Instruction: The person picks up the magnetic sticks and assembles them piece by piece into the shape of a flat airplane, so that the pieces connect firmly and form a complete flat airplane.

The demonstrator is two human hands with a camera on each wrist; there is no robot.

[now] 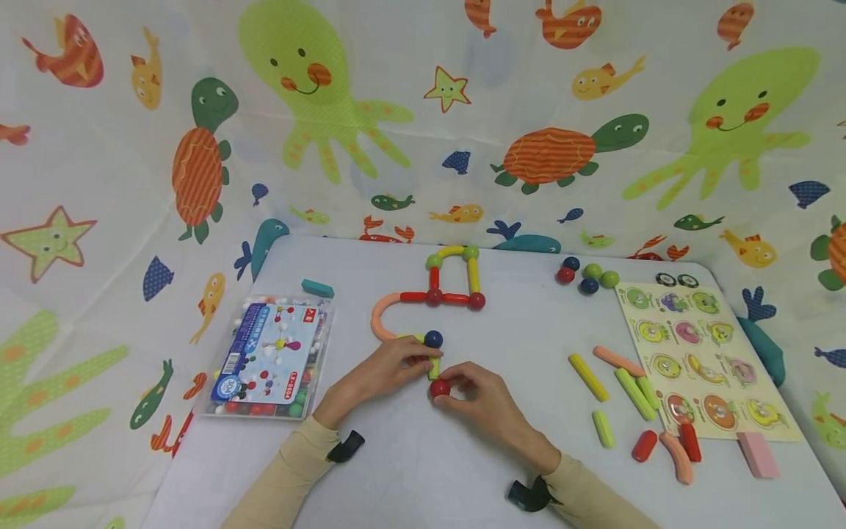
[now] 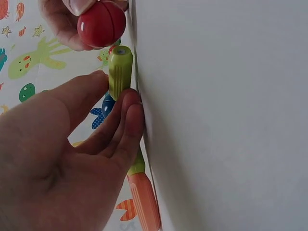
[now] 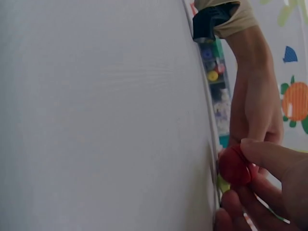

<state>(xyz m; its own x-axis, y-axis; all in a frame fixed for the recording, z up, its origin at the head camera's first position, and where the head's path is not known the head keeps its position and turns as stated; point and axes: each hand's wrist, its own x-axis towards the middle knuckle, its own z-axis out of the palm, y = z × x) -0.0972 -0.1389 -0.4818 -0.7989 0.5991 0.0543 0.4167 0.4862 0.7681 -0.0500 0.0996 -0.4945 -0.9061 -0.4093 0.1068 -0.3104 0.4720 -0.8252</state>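
Note:
My left hand (image 1: 395,365) pinches a short light-green stick (image 2: 120,72) between thumb and fingers, its bare end facing the red ball. In my right hand (image 1: 485,402) a red ball (image 1: 439,389) with a groove round it is gripped between thumb and fingertips, right at the end of that stick. A dark blue ball (image 1: 432,339) sits at the stick's far end. From it a yellow-green piece runs left to a curved salmon piece (image 1: 379,317), which leads up to a row of red sticks (image 1: 414,297) and a closed frame with a yellow stick (image 1: 473,275).
A clear plastic box (image 1: 264,360) of pieces stands at the left, a teal block (image 1: 317,288) behind it. Loose balls (image 1: 592,272) lie at the back right. Several loose sticks (image 1: 588,377) are near a fruit puzzle board (image 1: 714,353), with a pink block (image 1: 758,455) at its front.

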